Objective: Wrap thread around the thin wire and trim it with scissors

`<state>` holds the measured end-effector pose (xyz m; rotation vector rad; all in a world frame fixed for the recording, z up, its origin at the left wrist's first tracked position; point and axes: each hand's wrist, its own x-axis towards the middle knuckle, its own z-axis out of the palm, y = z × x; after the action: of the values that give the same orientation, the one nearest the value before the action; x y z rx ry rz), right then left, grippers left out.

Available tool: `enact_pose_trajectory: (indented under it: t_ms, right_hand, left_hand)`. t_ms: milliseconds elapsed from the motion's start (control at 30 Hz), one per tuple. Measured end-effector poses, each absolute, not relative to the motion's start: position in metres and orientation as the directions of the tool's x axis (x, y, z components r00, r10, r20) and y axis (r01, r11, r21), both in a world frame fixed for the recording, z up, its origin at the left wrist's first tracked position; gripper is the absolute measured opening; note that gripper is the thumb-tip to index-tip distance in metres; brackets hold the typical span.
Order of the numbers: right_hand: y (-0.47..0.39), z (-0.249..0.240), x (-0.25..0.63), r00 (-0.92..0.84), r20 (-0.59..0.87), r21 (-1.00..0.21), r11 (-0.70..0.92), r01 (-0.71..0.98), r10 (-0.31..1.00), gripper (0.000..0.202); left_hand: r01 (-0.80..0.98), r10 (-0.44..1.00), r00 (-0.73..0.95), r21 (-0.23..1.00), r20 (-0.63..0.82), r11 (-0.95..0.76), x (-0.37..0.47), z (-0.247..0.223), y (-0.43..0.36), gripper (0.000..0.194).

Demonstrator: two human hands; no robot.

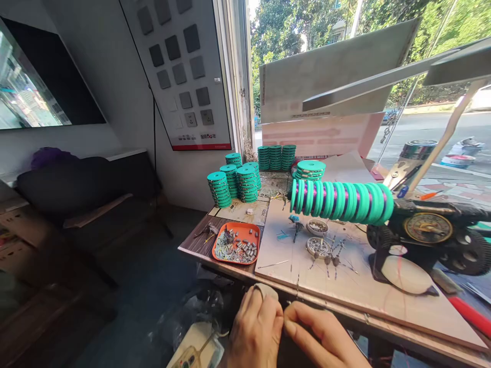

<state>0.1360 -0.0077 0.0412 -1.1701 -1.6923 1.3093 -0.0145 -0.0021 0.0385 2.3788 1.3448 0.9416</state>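
My left hand (pixel 258 327) is closed at the bottom centre, just below the table's front edge, with a pale covering on one fingertip. Beside it on the right, my right hand (pixel 316 332) has its thumb and index finger pinched together. A tiny pale tip shows between the two hands, too small to name. Above them on the table lie an orange tray (pixel 237 260) with small metal parts, a thin metal tool (pixel 273 264) and a pale board (pixel 307 276). A winding machine (pixel 425 225) at the right carries a row of green spools (pixel 341 201).
Stacks of green discs (pixel 247 184) stand at the table's back left. Two small round dishes (pixel 318 247) of beads and several wired parts (pixel 335 259) lie on the board. A red handle (pixel 471 317) is at the right. Plastic bags (pixel 192 309) hang below the table.
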Motion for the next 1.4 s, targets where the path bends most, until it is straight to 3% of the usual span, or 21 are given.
enact_pose_trajectory:
  t_ms: [67,167,300,400,533,733,833,933,1133,1267,1400]
  right_hand:
    - [-0.005,0.041,0.138,-0.398,-0.053,-0.998,-0.033,0.056,0.916,0.037]
    - [0.001,0.04,0.142,-0.545,-0.092,-0.951,-0.235,-0.199,0.834,0.039]
    - [0.01,0.042,0.147,-0.654,-0.115,-0.872,-0.391,-0.293,0.748,0.034]
    - [0.014,0.045,0.149,-0.656,-0.138,-0.858,-0.42,-0.294,0.742,0.033]
    - [0.015,0.049,0.151,-0.593,-0.133,-0.911,-0.334,-0.243,0.794,0.037]
    - [0.012,0.052,0.155,-0.462,-0.059,-0.997,-0.027,0.075,0.885,0.037]
    - [0.013,0.05,0.155,-0.441,-0.01,-0.992,0.048,0.12,0.897,0.033]
    - [0.014,0.046,0.153,-0.451,-0.033,-0.997,0.004,0.081,0.892,0.033]
    - [0.012,0.05,0.153,-0.52,-0.115,-0.989,-0.145,-0.017,0.847,0.041]
    - [0.007,0.064,0.16,-0.498,-0.096,-0.995,-0.067,0.076,0.862,0.043]
    - [0.008,0.066,0.16,-0.457,-0.045,-0.986,0.033,0.161,0.888,0.043]
  left_hand:
    - [0.537,0.825,0.425,0.63,0.372,-0.561,-0.016,0.041,0.002,0.022]
    - [0.364,0.791,0.525,0.757,0.315,-0.543,-0.019,0.048,0.007,0.024]
    - [0.278,0.778,0.562,0.822,0.28,-0.497,-0.019,0.054,0.013,0.028]
    - [0.269,0.775,0.555,0.816,0.303,-0.512,-0.018,0.051,0.017,0.031]
    - [0.416,0.764,0.533,0.674,0.363,-0.61,-0.019,0.045,0.02,0.025]
    - [0.684,0.741,0.484,0.326,0.466,-0.652,-0.012,0.045,0.015,0.012]
    - [0.7,0.687,0.56,0.18,0.463,-0.692,-0.01,0.056,0.015,0.014]
    - [0.654,0.638,0.627,0.143,0.448,-0.743,-0.008,0.067,0.017,0.014]
    - [0.62,0.663,0.568,0.275,0.488,-0.735,-0.01,0.068,0.023,0.017]
    - [0.67,0.829,0.343,0.504,0.441,-0.545,-0.03,0.069,0.032,0.022]
    - [0.627,0.863,0.392,0.594,0.318,-0.504,-0.04,0.073,0.03,0.022]
